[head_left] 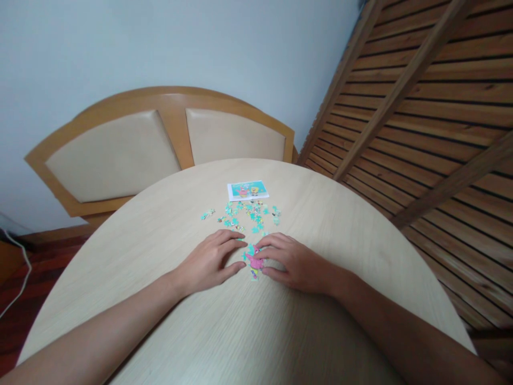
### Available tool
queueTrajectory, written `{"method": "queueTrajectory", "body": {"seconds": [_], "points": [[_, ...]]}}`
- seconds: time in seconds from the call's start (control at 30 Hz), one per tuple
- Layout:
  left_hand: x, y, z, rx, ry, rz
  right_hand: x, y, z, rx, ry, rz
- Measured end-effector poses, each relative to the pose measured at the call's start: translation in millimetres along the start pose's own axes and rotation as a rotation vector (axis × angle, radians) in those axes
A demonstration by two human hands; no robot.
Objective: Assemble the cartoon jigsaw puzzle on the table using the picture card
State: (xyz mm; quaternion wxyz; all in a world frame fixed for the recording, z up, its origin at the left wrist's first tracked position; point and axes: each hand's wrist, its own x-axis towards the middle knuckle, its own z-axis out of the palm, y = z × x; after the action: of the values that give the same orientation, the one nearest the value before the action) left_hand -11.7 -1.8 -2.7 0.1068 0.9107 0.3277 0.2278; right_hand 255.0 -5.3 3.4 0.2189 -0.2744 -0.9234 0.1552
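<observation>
A partly joined jigsaw section (pixel 256 262) lies flat on the table, showing a pink figure with teal, yellow and green bits around it. My left hand (pixel 214 258) rests just left of it, fingers curved and apart, with nothing visible between them. From the right, my right hand (pixel 290 262) reaches over the section's edge, its spread fingertips touching or nearly touching the pink part. Those fingers cover some of the right side. Beyond both hands lie several loose jigsaw pieces (pixel 256 216), mostly teal.
A reference picture card (pixel 248 190) with cartoon figures lies behind the loose pieces. The round pale wooden table (pixel 340 230) fills the foreground. A padded wooden headboard (pixel 172 101) stands against the wall past it, and a slatted wooden panel (pixel 420 107) leans on the right.
</observation>
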Motion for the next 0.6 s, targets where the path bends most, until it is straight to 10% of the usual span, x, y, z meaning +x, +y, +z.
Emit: {"method": "queueTrajectory", "body": {"seconds": [0.6], "points": [[0.5, -2.6, 5.5, 0.033, 0.033, -0.035, 1.2, 23.8, 2.6, -0.163, 0.098, 0.301]]}}
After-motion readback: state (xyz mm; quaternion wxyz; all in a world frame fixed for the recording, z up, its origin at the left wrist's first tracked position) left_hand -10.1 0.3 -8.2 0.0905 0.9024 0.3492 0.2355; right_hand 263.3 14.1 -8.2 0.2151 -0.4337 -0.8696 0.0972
